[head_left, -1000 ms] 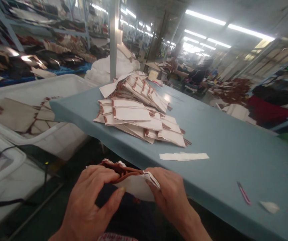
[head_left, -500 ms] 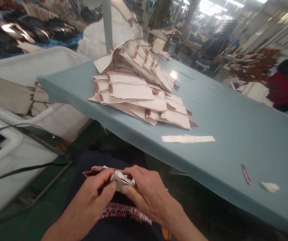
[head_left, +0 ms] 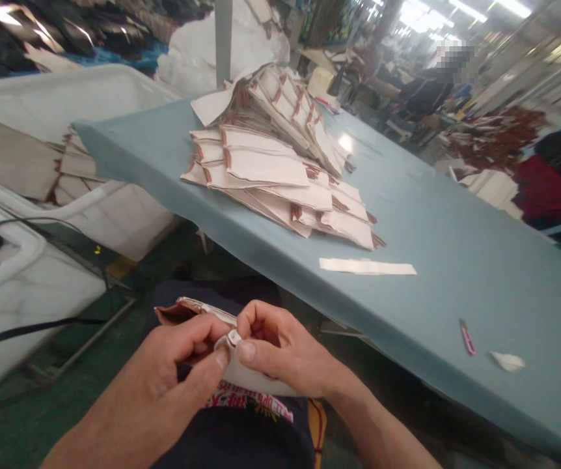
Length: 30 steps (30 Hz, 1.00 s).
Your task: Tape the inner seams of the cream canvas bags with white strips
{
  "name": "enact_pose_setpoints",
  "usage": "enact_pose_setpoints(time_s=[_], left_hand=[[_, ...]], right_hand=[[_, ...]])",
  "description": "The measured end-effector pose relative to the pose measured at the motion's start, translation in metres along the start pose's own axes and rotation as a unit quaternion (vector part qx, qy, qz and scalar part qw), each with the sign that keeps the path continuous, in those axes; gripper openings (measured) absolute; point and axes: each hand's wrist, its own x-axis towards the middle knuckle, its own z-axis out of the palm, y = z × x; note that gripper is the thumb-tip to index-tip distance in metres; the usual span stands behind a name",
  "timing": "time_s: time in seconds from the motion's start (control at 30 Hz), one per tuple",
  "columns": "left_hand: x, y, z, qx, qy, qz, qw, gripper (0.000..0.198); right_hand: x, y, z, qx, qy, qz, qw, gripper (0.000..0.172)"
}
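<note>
Over my lap I hold a cream fabric piece [head_left: 247, 374] with a brown inner side, its far end spread at the left. My left hand [head_left: 170, 374] pinches a folded edge between thumb and forefinger. Close against it, my right hand [head_left: 287, 348] has its thumb and curled fingers closed on the same edge. The fingers hide most of the fold. Beyond, on the blue-green table [head_left: 437, 260], lie overlapping stacks of similar cream pieces [head_left: 265, 166] with brown edges, and a narrow cream strip [head_left: 368, 266].
A pink-handled cutter [head_left: 467, 339] and a small white scrap [head_left: 507, 361] lie near the table's edge. White bins [head_left: 129, 225] holding fabric stand at the left, with a black cable [head_left: 31, 332] across. A person [head_left: 427, 88] sits at the far back.
My right hand has shifted its grip to a small pinch at the fold's corner. More of the cream fabric now shows below the fingers. The camera view has tilted slightly.
</note>
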Motion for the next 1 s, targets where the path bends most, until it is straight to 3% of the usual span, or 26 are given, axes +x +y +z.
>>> enact_pose_setpoints(time_s=[0.17, 0.33, 0.5, 0.73, 0.83, 1.0], left_hand=[[-0.002, -0.004, -0.009, 0.008, -0.024, 0.012, 1.000, 0.034], [-0.004, -0.011, -0.007, -0.003, -0.034, -0.013, 0.999, 0.033], [0.001, -0.024, 0.002, -0.069, -0.023, -0.086, 0.994, 0.041], [0.006, -0.031, -0.006, -0.101, -0.055, -0.099, 0.988, 0.044], [0.004, -0.036, -0.005, -0.068, -0.064, -0.109, 0.990, 0.044], [-0.002, -0.050, 0.000, 0.095, 0.012, -0.055, 0.994, 0.052]], right_hand=[[0.004, 0.006, 0.002, 0.031, -0.024, 0.023, 0.999, 0.068], [0.004, 0.010, 0.009, -0.083, 0.046, -0.031, 0.995, 0.058], [-0.002, 0.016, 0.019, -0.235, 0.126, -0.110, 0.957, 0.027], [-0.016, 0.040, 0.028, -0.384, 0.207, -0.174, 0.883, 0.018], [-0.018, 0.055, 0.030, -0.437, 0.208, -0.192, 0.854, 0.017], [-0.012, 0.078, 0.035, -0.490, 0.195, -0.165, 0.834, 0.024]])
